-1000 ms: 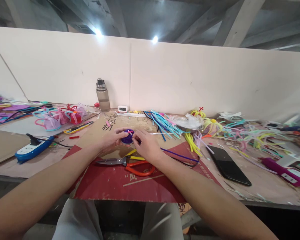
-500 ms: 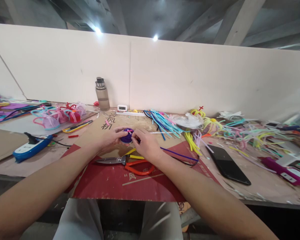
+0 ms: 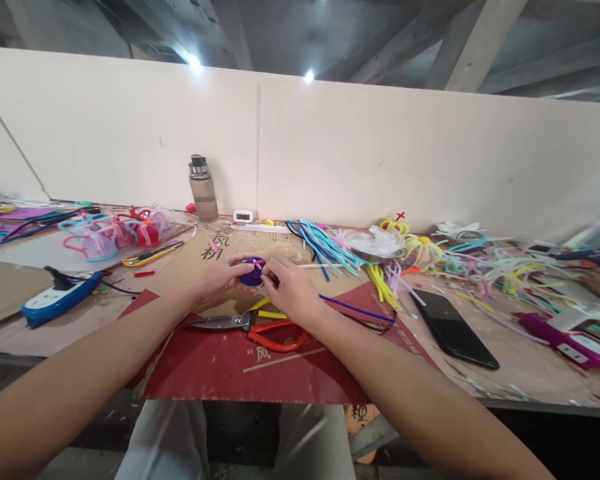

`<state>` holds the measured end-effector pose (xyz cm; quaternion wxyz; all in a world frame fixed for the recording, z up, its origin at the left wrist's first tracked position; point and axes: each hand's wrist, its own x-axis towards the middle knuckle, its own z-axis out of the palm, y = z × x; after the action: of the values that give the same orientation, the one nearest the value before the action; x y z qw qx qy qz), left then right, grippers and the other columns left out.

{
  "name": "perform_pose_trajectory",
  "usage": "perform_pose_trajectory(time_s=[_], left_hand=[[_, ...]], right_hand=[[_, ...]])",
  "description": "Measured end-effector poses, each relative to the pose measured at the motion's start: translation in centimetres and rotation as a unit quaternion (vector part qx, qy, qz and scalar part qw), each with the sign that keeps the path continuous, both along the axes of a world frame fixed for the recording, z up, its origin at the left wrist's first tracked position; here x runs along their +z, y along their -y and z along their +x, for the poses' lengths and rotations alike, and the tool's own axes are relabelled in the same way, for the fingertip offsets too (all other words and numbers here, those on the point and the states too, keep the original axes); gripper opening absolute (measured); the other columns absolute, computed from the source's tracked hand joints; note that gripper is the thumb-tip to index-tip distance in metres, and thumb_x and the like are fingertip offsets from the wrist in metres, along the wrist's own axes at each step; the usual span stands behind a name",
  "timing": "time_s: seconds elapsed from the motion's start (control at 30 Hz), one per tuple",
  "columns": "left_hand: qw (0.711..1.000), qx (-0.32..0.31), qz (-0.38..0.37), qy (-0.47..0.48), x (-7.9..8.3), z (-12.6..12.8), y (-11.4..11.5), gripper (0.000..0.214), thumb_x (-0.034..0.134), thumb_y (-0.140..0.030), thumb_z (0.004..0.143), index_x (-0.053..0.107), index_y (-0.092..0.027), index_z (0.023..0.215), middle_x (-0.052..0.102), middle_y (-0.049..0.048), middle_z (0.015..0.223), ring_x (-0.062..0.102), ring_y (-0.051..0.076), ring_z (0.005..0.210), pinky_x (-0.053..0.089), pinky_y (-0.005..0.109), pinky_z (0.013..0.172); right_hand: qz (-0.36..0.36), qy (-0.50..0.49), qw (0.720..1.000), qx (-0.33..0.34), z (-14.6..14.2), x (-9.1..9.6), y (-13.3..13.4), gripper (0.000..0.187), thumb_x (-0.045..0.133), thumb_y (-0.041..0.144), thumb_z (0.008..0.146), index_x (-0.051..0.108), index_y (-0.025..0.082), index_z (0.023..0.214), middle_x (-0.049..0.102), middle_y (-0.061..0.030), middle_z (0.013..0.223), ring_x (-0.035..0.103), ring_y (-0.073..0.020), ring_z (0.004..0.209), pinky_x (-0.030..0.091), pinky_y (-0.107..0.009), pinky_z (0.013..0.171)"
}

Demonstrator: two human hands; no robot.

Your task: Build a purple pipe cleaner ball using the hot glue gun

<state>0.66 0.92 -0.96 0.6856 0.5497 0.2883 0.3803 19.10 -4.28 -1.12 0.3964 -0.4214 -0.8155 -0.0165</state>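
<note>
My left hand [image 3: 229, 275] is closed around a small round purple piece [image 3: 251, 273] that looks wound from pipe cleaner, with a bit of pink on top. At its right side, my right hand [image 3: 286, 283] pinches with thumb and finger against the edge; what sits between those fingertips is too small to make out. A purple pipe cleaner [image 3: 357, 309] stretches out to the right from beneath the right hand. Just below the hands, scissors with orange handles [image 3: 275, 335] lie on the red and brown cardboard [image 3: 220, 373], blades pointing left.
Blue pipe cleaners [image 3: 325, 247] and yellow ones [image 3: 383, 287] lie behind and right. A black phone [image 3: 455, 330] and a magenta power strip [image 3: 570, 343] are on the right. Leftward are a blue power strip [image 3: 63, 300], a utility knife [image 3: 153, 255], pink craft pieces [image 3: 117, 233] and a bottle [image 3: 203, 190].
The view has shifted very slightly. Both hands stay at the purple piece in nearly the same pose.
</note>
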Motion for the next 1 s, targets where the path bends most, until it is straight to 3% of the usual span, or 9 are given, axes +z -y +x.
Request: perform_pose_trajectory(time_s=[0.37, 1.0], left_hand=[[1.0, 0.017, -0.003, 0.009, 0.44, 0.28, 0.63, 0.028, 0.074, -0.018, 0.072, 0.069, -0.012, 0.099, 0.072, 0.0102, 0.093, 0.068, 0.019, 0.077, 0.057, 0.032, 0.069], [1.0, 0.004, 0.005, -0.02, 0.59, 0.26, 0.77, 0.032, 0.073, -0.023, 0.074, 0.07, -0.016, 0.105, 0.072, 0.0086, 0.097, 0.067, 0.018, 0.074, 0.056, 0.032, 0.066]], right_hand=[[-0.018, 0.001, 1.0, -0.006, -0.18, 0.19, 0.17, 0.012, 0.053, 0.01, 0.083, 0.054, 0.02, 0.076, 0.058, -0.002, 0.081, 0.052, -0.014, 0.071, 0.037, -0.025, 0.064], [-0.006, 0.005, 1.0, -0.001, -0.07, -0.16, -0.1, 0.012, 0.053, 0.011, 0.083, 0.053, 0.02, 0.075, 0.057, -0.0019, 0.079, 0.051, -0.0147, 0.071, 0.037, -0.025, 0.064]])
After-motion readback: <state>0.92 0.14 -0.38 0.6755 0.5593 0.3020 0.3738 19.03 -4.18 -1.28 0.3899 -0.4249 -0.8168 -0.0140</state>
